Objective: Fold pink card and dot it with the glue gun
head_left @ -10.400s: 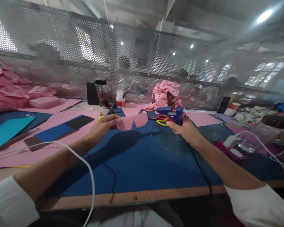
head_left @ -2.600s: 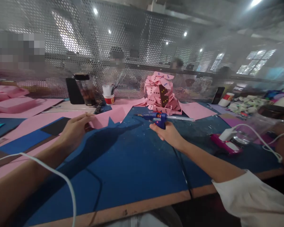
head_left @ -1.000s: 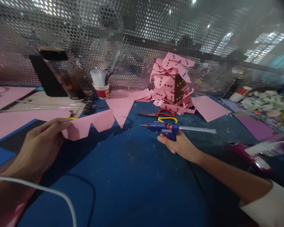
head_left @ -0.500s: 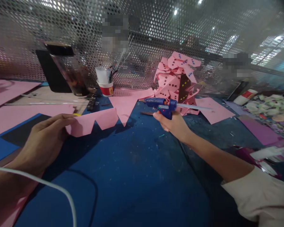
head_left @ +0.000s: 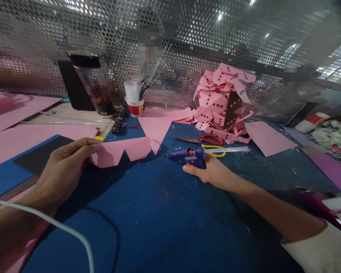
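Observation:
At the left, my left hand [head_left: 65, 170] pinches one end of a pink paper strip [head_left: 109, 153], which has a V-shaped notch along its lower edge. My right hand [head_left: 213, 172] is wrapped round the grip of a blue glue gun [head_left: 184, 153]. The nozzle points left towards the strip's free end, with a gap between them. A clear glue stick [head_left: 230, 149] sticks out of the gun's back. Just behind the gun lie scissors [head_left: 211, 140] with red and yellow handles. A pink paper triangle [head_left: 156, 131] lies behind the strip.
A heap of pink paper pieces [head_left: 221, 102] with dots stands against the perforated metal screen [head_left: 182, 49]. Nearby are a red-and-white cup [head_left: 135, 108], a dark-lidded clear container [head_left: 93, 87] and a pink sheet [head_left: 269, 138]. A white cable [head_left: 59, 223] crosses the lower left.
My right hand has brought the glue gun down and nearer, uncovering the scissors' handles. My left hand still holds the strip. The whole view has shifted slightly.

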A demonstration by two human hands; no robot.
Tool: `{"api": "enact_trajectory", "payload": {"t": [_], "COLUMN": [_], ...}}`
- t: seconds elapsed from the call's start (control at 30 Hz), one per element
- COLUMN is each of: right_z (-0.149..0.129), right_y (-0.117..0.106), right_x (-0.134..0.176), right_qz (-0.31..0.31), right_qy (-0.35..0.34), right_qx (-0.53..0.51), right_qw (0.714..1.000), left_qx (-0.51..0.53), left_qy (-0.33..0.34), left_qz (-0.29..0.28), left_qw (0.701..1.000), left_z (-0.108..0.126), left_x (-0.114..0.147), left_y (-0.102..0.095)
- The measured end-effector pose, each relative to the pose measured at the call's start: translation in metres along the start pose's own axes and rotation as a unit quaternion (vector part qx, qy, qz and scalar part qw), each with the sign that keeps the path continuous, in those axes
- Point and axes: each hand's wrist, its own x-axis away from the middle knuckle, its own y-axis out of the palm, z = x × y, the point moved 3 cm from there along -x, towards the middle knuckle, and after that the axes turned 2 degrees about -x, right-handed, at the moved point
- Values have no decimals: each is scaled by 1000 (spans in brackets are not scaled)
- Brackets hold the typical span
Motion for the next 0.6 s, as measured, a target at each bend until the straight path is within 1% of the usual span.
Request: {"api": "enact_trajectory", "payload": {"t": [0.1, 0.2, 0.33, 0.6], "right_z": [1, -1, -3, -4], "right_y": [-2, -3, -4, -4], "right_x": [1, 3, 3, 2], "right_qz": [-16, -25, -41, -39], "right_qy": [4, 3, 10, 14], "right_qx": [-6, -4, 1, 35], "right_qw": [1000, 1000, 999, 999], "left_qx": [40, 42, 62, 44], "left_qy": [-13, -18, -14, -10], "left_qz": [-4, -2, -3, -6], "left_qw": [999, 999, 998, 999], "left_z": [4, 6, 3, -1], "left_x": [2, 3, 2, 0], "left_y": [3, 4, 4, 2]}}
